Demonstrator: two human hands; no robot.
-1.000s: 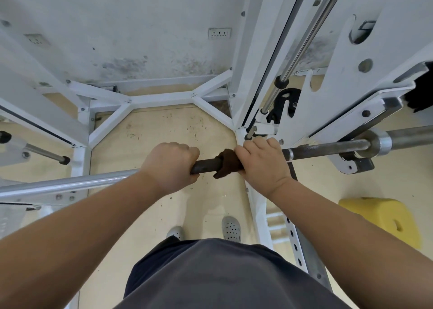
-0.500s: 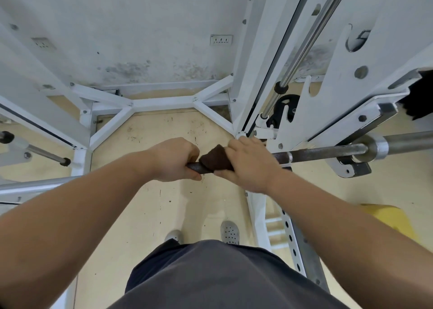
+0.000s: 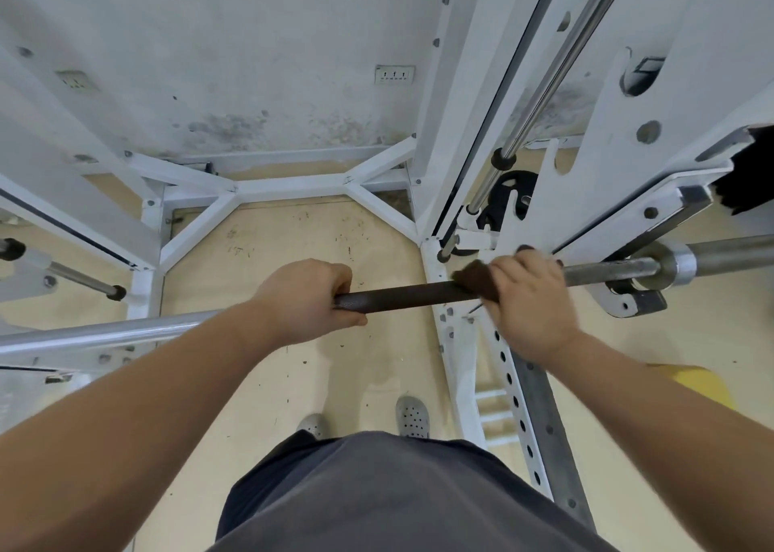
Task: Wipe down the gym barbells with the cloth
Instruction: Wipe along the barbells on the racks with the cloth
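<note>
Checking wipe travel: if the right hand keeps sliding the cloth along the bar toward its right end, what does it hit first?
Probably the steel collar where the barbell steps up to the sleeve. The bare shaft between the right hand, closed on the brown cloth, and that collar looks clear, though the rack hook sits just under it.

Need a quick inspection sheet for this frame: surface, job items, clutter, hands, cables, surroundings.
Surface: beige floor, scuffed with dark specks.
Job's things: barbell horizontal on the white rack; brown cloth wrapped on it.
Clutter: yellow block on the floor at right; black weight plate behind the rack.
Grippers: left hand grips bare bar; right hand closed on the cloth.
Cables: nothing seen.
Surroundings: stained wall with socket.
</note>
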